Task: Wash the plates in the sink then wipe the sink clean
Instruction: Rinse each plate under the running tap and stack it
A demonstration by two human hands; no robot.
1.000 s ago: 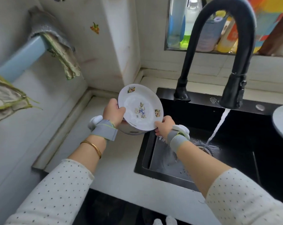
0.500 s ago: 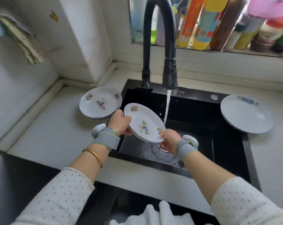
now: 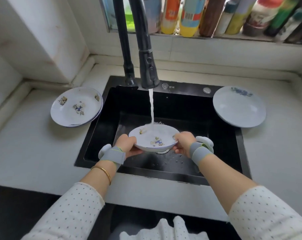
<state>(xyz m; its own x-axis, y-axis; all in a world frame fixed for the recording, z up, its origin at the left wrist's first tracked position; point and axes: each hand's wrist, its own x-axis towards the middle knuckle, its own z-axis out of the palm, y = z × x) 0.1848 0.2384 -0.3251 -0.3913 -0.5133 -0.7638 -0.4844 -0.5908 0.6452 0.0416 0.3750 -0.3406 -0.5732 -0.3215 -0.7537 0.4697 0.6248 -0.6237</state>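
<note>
While water (image 3: 151,108) falls from the black faucet (image 3: 147,66) onto it, a flowered plate (image 3: 153,138) is held level low over the black sink (image 3: 190,104). The left hand (image 3: 127,146) grips its left rim and the right hand (image 3: 183,144) its right rim, the fingers of each curled under the plate with the thumb on top. On the table (image 3: 34,144), just left of the sink, sits a stack of plates (image 3: 76,106). A pale plate (image 3: 239,109) lies at the sink's right edge. Bottles (image 3: 186,14) line the window ledge (image 3: 216,36) behind.
</note>
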